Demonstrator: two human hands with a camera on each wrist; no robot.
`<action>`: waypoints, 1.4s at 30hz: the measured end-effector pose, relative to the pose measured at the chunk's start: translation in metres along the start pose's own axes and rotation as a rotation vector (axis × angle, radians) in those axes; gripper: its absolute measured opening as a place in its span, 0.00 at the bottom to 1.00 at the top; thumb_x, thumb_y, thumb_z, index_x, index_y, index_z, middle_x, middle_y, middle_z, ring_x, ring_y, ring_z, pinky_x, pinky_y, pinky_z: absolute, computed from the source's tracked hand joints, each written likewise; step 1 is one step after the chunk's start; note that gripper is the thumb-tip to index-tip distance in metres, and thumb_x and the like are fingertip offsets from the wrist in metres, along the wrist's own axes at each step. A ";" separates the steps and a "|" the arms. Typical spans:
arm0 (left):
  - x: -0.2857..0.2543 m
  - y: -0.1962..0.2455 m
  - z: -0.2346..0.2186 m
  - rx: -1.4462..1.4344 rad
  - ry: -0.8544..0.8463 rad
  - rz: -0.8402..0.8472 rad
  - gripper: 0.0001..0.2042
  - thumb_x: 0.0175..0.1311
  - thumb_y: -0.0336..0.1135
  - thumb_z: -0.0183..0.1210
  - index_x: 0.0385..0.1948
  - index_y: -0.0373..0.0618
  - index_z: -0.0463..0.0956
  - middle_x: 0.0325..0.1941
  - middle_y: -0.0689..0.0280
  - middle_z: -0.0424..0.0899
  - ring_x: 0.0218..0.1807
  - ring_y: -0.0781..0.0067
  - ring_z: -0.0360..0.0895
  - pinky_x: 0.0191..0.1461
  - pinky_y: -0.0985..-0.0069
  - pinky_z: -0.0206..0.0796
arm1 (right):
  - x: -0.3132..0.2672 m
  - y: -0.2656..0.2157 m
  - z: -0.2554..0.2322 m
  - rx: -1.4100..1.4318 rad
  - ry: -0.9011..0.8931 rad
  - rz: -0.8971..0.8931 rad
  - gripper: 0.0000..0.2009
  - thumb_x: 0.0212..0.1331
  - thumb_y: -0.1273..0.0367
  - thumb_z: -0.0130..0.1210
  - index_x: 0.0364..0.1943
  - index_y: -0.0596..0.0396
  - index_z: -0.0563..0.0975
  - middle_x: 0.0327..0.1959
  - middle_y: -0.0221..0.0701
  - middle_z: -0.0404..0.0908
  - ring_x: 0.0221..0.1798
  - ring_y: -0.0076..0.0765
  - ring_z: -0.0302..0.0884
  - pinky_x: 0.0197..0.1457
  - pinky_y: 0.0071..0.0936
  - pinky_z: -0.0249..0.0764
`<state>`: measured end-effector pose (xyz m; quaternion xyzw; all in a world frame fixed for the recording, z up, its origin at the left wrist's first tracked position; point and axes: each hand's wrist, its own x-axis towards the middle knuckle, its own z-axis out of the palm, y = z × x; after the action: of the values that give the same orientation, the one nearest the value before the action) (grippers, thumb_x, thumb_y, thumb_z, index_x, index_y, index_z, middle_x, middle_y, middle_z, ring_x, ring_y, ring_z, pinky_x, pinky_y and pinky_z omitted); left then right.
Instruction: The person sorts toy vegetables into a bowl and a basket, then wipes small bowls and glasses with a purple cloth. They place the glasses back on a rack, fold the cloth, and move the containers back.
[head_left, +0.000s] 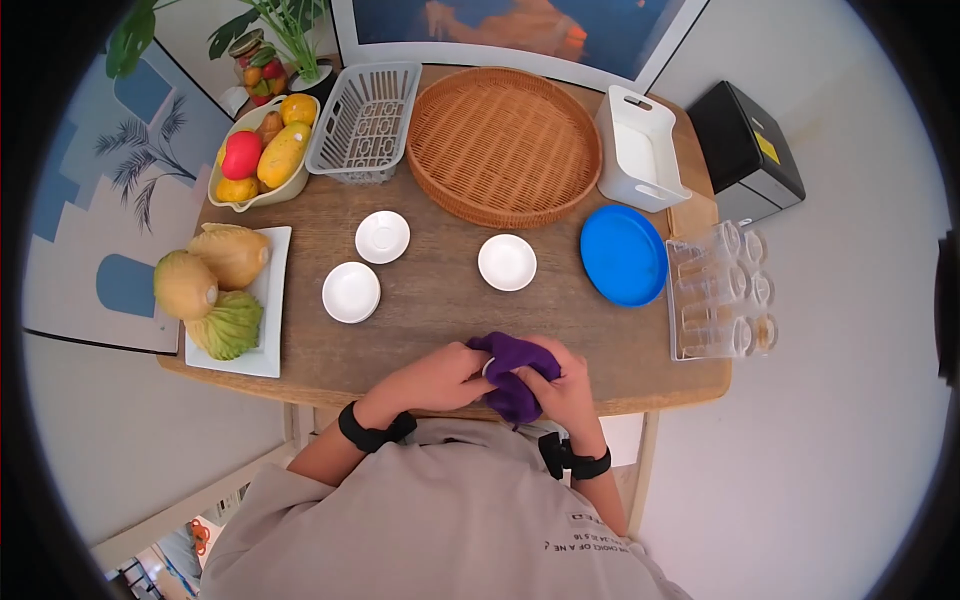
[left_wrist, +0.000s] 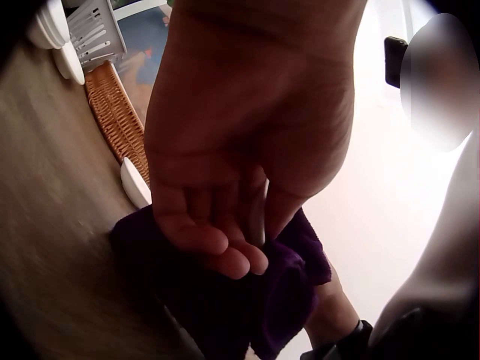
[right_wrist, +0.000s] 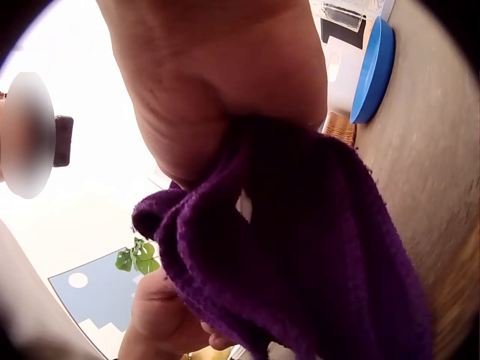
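My left hand [head_left: 445,377] pinches a small white dish [left_wrist: 260,217] between thumb and fingers. Only a thin, pale curved edge of the dish shows; the purple cloth [head_left: 515,365] hides most of it. My right hand [head_left: 567,385] grips the cloth, which is bunched around the dish and hangs down below the fingers [left_wrist: 232,262] in the left wrist view. Both hands are close together over the table's front edge. Beyond them on the table are a single white dish [head_left: 507,263] and two more places with white dishes, one nearer [head_left: 351,293] and one farther [head_left: 383,237].
A blue plate [head_left: 623,256] and a tray of clear glasses [head_left: 715,290] are at right. Behind stand a grey basket [head_left: 330,150], a round wicker tray [head_left: 505,145] and a white bin [head_left: 640,150]. A fruit bowl [head_left: 220,190] and a white platter of vegetables [head_left: 265,340] sit left.
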<state>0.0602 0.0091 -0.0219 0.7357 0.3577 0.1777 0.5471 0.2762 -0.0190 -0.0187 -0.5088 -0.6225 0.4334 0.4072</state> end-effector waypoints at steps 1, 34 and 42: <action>0.001 0.002 -0.001 0.013 -0.022 0.009 0.11 0.69 0.37 0.58 0.37 0.35 0.79 0.26 0.52 0.84 0.26 0.56 0.82 0.34 0.64 0.72 | -0.001 0.003 -0.001 -0.022 -0.020 0.014 0.14 0.57 0.73 0.68 0.46 0.61 0.81 0.40 0.42 0.88 0.42 0.37 0.88 0.46 0.31 0.81; -0.044 0.009 -0.083 0.367 0.558 -0.723 0.36 0.70 0.61 0.52 0.16 0.29 0.78 0.16 0.43 0.77 0.27 0.42 0.81 0.34 0.56 0.70 | -0.024 0.066 -0.074 1.081 0.233 0.132 0.25 0.77 0.56 0.42 0.70 0.56 0.63 0.68 0.40 0.72 0.67 0.43 0.73 0.70 0.43 0.71; 0.085 -0.018 -0.045 0.286 0.356 -0.563 0.26 0.69 0.52 0.57 0.19 0.34 0.79 0.15 0.51 0.80 0.23 0.54 0.83 0.34 0.61 0.75 | -0.090 0.082 -0.062 0.648 0.441 -0.117 0.25 0.77 0.56 0.43 0.69 0.58 0.64 0.68 0.41 0.72 0.67 0.44 0.73 0.69 0.45 0.73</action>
<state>0.0826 0.1038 -0.0343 0.6351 0.6572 0.0936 0.3950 0.3717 -0.0917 -0.0844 -0.3984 -0.3793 0.4638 0.6945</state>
